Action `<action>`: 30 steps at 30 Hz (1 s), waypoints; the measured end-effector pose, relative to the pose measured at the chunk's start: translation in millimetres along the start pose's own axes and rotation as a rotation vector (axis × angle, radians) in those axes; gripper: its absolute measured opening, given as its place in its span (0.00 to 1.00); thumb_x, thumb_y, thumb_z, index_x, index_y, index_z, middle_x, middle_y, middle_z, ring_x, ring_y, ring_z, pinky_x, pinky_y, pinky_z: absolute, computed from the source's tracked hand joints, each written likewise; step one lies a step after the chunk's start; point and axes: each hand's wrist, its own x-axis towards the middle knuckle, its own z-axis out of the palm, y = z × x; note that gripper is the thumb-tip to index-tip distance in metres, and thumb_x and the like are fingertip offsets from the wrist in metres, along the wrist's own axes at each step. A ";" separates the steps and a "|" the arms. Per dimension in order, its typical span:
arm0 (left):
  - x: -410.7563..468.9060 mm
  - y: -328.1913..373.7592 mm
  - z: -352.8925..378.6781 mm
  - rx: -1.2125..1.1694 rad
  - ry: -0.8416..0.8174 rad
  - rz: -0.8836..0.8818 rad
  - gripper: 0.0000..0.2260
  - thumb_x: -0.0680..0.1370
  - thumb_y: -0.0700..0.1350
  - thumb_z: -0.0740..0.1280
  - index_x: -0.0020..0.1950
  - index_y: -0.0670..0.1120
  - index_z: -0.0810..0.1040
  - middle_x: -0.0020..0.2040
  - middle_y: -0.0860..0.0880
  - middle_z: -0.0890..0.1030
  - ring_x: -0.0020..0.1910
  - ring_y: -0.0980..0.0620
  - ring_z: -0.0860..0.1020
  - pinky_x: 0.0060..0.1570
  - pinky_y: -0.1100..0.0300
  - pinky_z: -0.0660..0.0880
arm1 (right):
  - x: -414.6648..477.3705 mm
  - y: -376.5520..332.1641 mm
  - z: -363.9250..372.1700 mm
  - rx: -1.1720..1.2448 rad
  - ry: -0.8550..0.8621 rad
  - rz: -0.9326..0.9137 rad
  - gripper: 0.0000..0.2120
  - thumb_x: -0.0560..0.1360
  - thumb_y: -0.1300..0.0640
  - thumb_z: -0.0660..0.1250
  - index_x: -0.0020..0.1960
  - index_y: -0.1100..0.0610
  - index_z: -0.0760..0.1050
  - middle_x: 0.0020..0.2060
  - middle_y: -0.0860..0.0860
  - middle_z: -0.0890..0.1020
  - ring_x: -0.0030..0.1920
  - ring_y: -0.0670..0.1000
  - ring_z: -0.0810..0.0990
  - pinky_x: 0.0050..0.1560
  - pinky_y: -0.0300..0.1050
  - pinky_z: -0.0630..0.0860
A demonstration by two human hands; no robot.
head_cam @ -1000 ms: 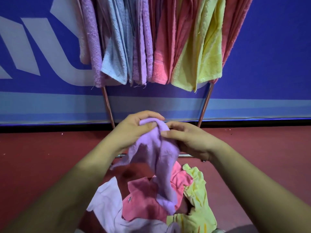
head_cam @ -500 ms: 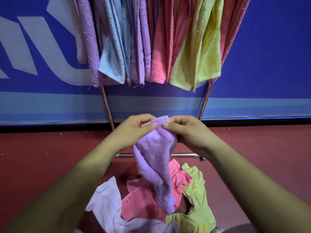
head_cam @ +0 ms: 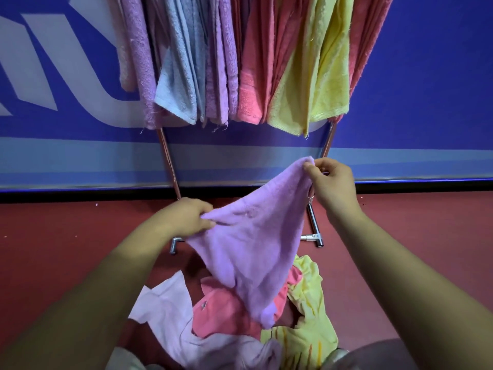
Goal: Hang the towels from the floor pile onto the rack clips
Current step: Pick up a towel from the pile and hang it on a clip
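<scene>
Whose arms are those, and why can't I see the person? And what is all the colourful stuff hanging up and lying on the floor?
The camera sits on a person's head and looks down, so you only see their two arms. The left hand and the right hand each grip a lilac towel and spread it out in the air. Behind it stands a metal rack with towels already hanging, such as a blue towel and a yellow towel. On the red floor lies a pile, with a pink towel in it. The clips are above the picture, so we can't see them.
</scene>
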 end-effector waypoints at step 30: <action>-9.9 56.1 -18.4 -0.811 0.371 0.236 0.07 0.76 0.46 0.73 0.42 0.44 0.84 0.33 0.46 0.85 0.33 0.54 0.82 0.36 0.61 0.78 | -39.6 -28.4 33.6 0.059 -0.502 -0.191 0.02 0.77 0.61 0.70 0.47 0.59 0.82 0.38 0.43 0.86 0.39 0.43 0.82 0.44 0.39 0.78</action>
